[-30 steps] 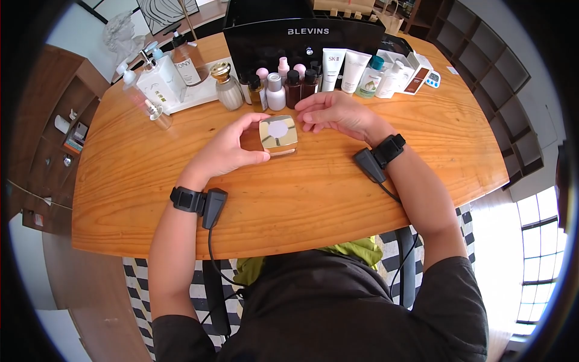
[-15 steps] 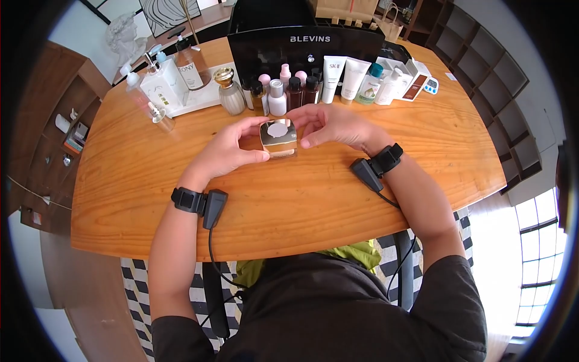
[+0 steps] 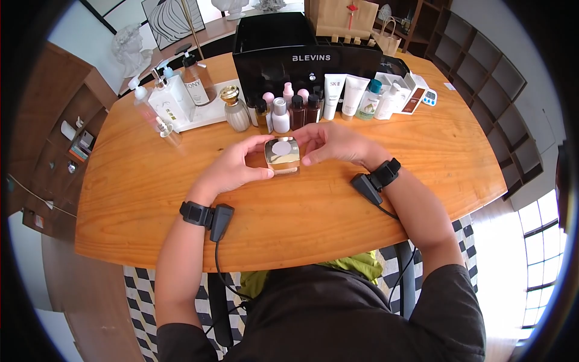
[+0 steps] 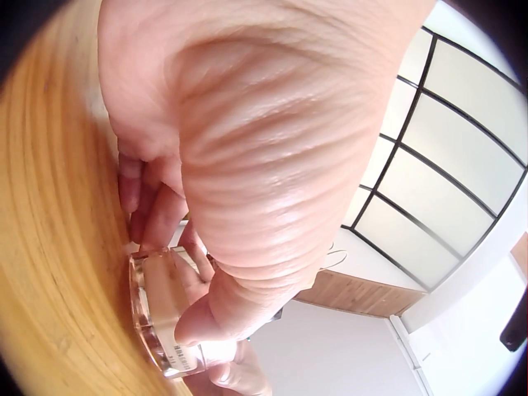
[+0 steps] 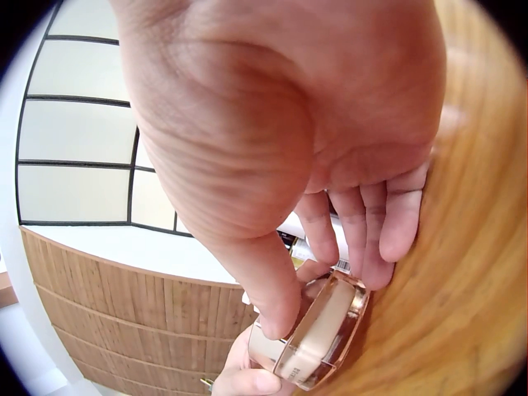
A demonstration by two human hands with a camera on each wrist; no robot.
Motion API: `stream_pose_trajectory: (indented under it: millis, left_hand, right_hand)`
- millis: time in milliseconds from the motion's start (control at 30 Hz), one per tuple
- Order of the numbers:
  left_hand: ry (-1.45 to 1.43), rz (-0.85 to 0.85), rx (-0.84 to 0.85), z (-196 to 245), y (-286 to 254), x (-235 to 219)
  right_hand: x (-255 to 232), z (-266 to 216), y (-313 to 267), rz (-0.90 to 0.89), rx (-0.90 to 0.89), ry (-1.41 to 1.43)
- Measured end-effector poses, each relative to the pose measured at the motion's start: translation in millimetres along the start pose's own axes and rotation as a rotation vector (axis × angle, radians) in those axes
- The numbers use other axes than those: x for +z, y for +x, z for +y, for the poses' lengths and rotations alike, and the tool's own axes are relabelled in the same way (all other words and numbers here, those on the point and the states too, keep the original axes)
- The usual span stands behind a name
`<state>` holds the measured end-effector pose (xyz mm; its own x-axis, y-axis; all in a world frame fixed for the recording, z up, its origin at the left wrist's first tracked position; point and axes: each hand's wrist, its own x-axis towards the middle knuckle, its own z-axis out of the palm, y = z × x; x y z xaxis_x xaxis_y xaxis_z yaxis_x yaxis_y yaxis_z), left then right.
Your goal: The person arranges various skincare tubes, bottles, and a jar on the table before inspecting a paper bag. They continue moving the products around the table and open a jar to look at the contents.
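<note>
A square cream jar with a shiny gold lid and a clear, thick-walled base stands on the wooden table in front of the person. My left hand grips it from the left, thumb at the near side and fingers round the back. From the right, my right hand pinches the lid, its thumb at the near right corner and its fingers behind. In the left wrist view the jar's clear base shows below the thumb. In the right wrist view the right thumb lies against the lid, and the cream-coloured inside shows through the clear wall.
Behind the hands stand several small bottles, a ribbed gold-capped bottle and white tubes. A black BLEVINS case is behind them. At the left, pump bottles stand on a white tray; a small box is at right.
My right hand has moved in from beside the jar, and its thumb and fingers have come onto the lid. The left hand keeps its grip. The head view has shifted slightly.
</note>
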<state>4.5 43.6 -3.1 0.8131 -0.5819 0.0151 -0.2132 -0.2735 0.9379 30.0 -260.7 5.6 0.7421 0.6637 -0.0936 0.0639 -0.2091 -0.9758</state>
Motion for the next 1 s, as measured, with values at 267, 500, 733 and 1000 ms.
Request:
stream_pose_trajectory:
  millis: [267,500,733,1000]
  left_hand:
    - [0.055,-0.027,0.025,2.7,-0.1,-0.3]
    - [0.052,0.002,0.051,-1.4,-1.2,3.5]
    - [0.077,-0.023,0.049,-0.2,-0.7,2.7]
    - [0.139,0.04,0.078,5.9,-1.1,5.3]
  right_hand:
    - [1.2,0.4,-0.5,0.015,0.007,-0.001]
    - [0.8,5.4,0.2,0.038,-0.001,0.01]
    - [-1.4,5.9,1.0,0.038,0.023,-0.023]
    - [-0.8,4.4,-0.4,0.049,0.004,0.016]
